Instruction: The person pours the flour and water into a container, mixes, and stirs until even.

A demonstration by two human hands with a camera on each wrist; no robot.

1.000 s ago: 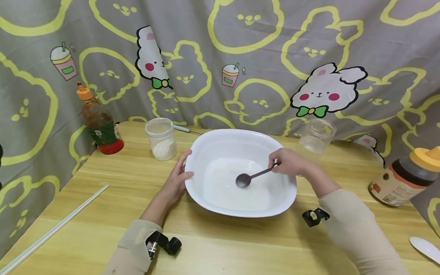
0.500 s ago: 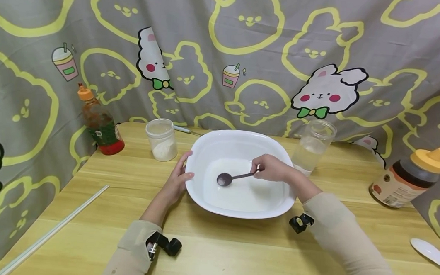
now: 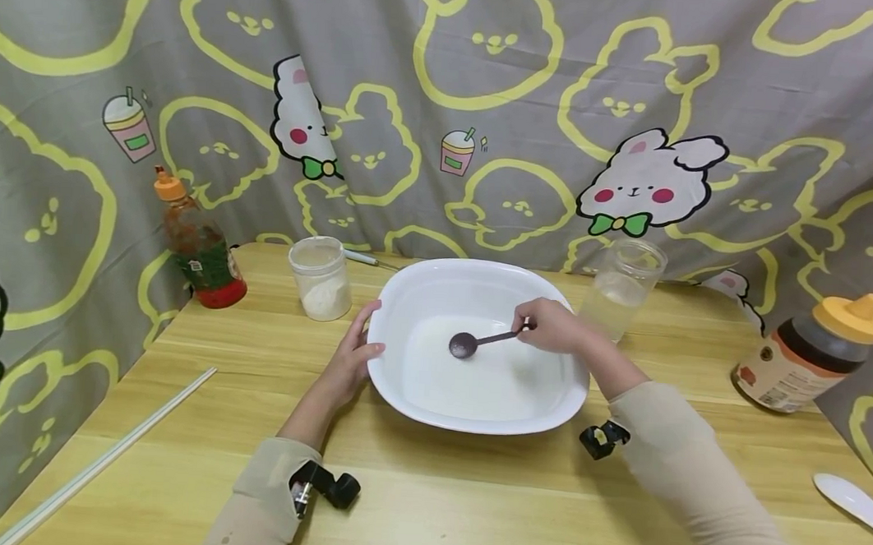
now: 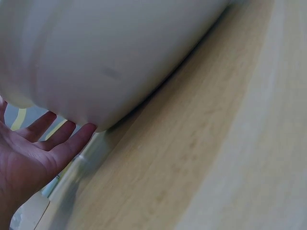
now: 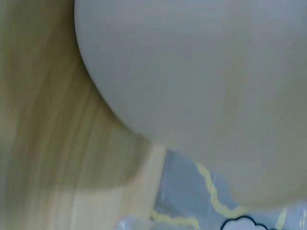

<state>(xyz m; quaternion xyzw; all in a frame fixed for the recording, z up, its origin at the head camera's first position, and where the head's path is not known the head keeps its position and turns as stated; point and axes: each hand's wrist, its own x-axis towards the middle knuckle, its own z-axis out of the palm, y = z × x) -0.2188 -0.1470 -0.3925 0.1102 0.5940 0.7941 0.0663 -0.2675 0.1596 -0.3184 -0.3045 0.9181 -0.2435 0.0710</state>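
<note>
A white oval basin with a shallow layer of milky white liquid stands mid-table. My right hand pinches the handle of a dark brown spoon, whose bowl sits at the liquid's surface. My left hand holds the basin's left side, thumb at the rim. In the left wrist view, the fingers of the left hand lie against the outer wall of the basin. Only the underside of the basin fills much of the right wrist view; the right hand and spoon are hidden there.
Behind the basin stand a jar of white powder and a glass jar of clear liquid. A sauce bottle is left, a brown-sauce bottle right. Chopsticks and a white spoon lie near the sides.
My right hand has swept the spoon leftward through the liquid, then slightly back to the right. The left hand and basin have stayed in place.
</note>
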